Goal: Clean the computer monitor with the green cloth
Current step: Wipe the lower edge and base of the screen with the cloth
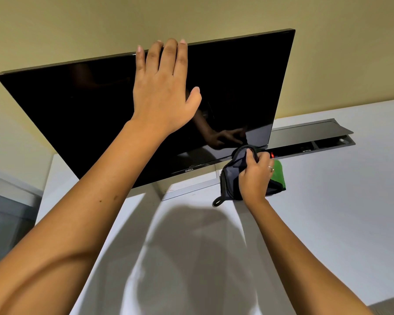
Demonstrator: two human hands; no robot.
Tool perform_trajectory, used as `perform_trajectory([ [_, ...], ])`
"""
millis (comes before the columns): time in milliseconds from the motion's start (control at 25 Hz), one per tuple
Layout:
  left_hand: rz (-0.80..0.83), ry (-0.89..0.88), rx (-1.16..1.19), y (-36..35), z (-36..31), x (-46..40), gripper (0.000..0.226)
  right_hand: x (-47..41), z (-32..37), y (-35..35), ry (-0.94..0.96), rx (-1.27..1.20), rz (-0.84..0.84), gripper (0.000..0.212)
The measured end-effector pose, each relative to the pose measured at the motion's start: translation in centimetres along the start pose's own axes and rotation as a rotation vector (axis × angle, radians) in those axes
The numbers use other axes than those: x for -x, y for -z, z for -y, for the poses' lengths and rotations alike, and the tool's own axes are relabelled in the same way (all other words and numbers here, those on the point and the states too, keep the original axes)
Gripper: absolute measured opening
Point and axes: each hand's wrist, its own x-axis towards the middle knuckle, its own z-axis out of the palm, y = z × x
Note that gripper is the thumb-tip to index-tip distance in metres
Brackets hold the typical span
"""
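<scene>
Up close, my left hand point(162, 87) lies flat against the dark monitor point(77, 114), fingers point(168, 55) straight and reaching over its top edge. My right hand point(256, 176) grips the cloth point(231, 176) at the screen's lower right corner, fingers curled round it; it shows grey with a green patch at the right. The white surface point(328, 178) carries the monitor's stand point(187, 187) and, far right, an open cable tray point(312, 137) with a small red light. A yellowish wall point(328, 53) rises behind. My forearms hide part of the screen, and the tray's contents are too dark to make out.
</scene>
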Motion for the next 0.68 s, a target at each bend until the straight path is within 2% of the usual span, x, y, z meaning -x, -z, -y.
perform_trajectory([
  [240, 0.009, -0.006, 0.002, 0.1, 0.1, -0.1, 0.076, 1.3, 3.0, -1.4, -0.054, -0.003, 0.117, 0.050],
  [400, 0.004, -0.002, 0.002, 0.1, 0.0, 0.0, 0.076, 5.2, 5.9, -3.2, 0.184, -0.066, 0.135, 0.055],
  [520, 0.005, -0.002, 0.010, 0.1, 0.1, -0.1, 0.077, 7.1, 7.2, -4.1, 0.335, -0.126, 0.094, 0.049],
  [600, 0.004, -0.005, 0.016, 0.2, 0.2, 0.0, 0.076, 7.1, 7.0, -3.8, 0.361, -0.151, 0.059, 0.050],
  [680, 0.008, -0.006, 0.025, 0.2, 0.2, 0.0, 0.076, 6.2, 6.1, -2.8, 0.302, -0.155, 0.053, 0.056],
])
